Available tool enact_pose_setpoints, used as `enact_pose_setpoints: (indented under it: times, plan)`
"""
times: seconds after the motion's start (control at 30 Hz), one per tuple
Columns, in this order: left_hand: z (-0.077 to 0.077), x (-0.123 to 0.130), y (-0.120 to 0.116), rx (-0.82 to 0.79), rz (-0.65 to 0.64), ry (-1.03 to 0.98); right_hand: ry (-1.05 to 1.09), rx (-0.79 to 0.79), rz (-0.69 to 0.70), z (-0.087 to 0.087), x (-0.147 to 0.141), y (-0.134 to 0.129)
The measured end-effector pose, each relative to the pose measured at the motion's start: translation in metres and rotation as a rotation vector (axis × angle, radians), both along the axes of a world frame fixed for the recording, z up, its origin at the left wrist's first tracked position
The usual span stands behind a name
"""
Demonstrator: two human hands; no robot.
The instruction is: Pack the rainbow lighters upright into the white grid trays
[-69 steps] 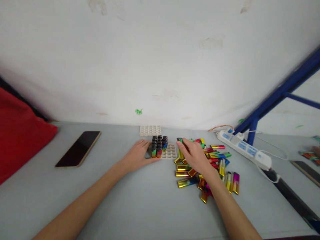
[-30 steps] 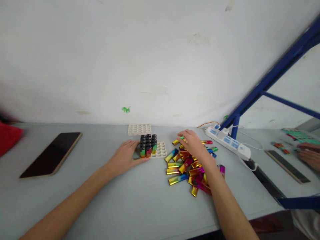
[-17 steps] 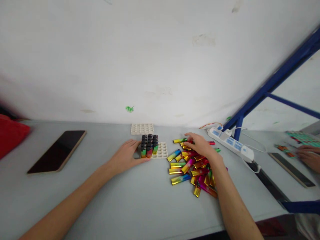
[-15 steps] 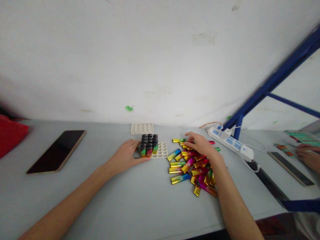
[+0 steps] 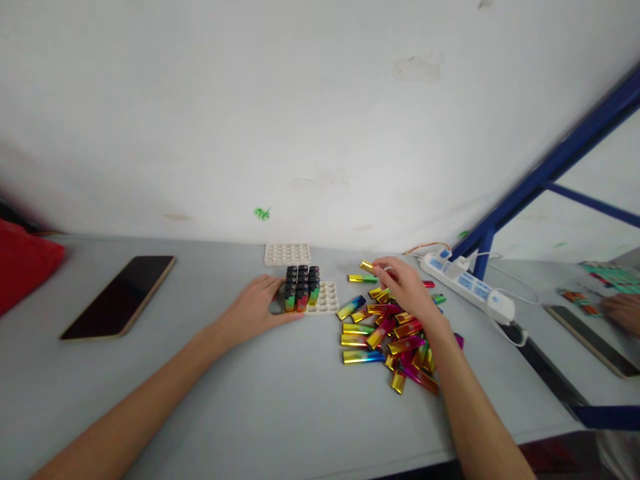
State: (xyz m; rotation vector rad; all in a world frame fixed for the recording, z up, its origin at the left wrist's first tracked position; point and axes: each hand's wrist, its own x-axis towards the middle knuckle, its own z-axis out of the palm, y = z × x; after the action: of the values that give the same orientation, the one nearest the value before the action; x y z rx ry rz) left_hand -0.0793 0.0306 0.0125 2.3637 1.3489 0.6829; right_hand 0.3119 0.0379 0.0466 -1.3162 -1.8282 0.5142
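Note:
Standing upright in the left part of a white tray (image 5: 327, 298) with round holes are several lighters (image 5: 302, 288), black tops up and shiny coloured bodies below. Around the tray's left end curves my left hand (image 5: 255, 307), thumb along the front edge and fingers toward the back, steadying it. My right hand (image 5: 404, 283) pinches a lighter (image 5: 367, 266) between thumb and fingers, its gold end pointing left and the rest hidden by the hand. Under and beside that hand lies a loose pile of shiny lighters (image 5: 380, 332) in gold, red, green, blue and pink.
A second white tray (image 5: 287, 254) lies behind, near the wall. A dark tablet (image 5: 120, 297) and a red bag (image 5: 27, 267) are at left. At right are a power strip (image 5: 467, 287), a blue frame (image 5: 515, 207), another dark device (image 5: 593, 340) and another person's hand (image 5: 623, 312).
My right hand has come up off the back of the pile with a lighter pinched in it. My left hand stays at the tray. The view has shifted slightly.

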Motion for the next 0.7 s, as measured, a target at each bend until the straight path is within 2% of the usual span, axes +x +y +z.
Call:
enact_pose_setpoints:
  times: [0.13, 0.23, 0.33, 0.4, 0.5, 0.63, 0.7]
  plan:
    - [0.000, 0.000, -0.001, 0.010, 0.012, -0.009, 0.510, -0.166, -0.038, 0.004, -0.042, -0.010]
    - [0.001, 0.001, -0.002, 0.022, 0.021, -0.008, 0.870, -0.330, 0.001, 0.001, -0.072, -0.018]
    - [0.001, 0.001, -0.002, 0.022, 0.017, -0.001, 1.090, -0.418, 0.027, -0.002, -0.090, -0.024]
    - [0.001, 0.001, -0.002, 0.017, 0.018, 0.003, 1.118, -0.420, 0.034, -0.001, -0.096, -0.027]
    - [-0.001, 0.001, -0.001, 0.016, 0.021, 0.007, 1.030, -0.407, 0.108, 0.004, -0.100, -0.034]
    - [-0.001, 0.001, -0.002, 0.018, 0.021, 0.008, 0.941, -0.501, 0.255, 0.012, -0.107, -0.043]
    - [-0.001, 0.001, -0.002, 0.021, 0.020, 0.002, 0.941, -0.533, 0.287, 0.013, -0.111, -0.045]
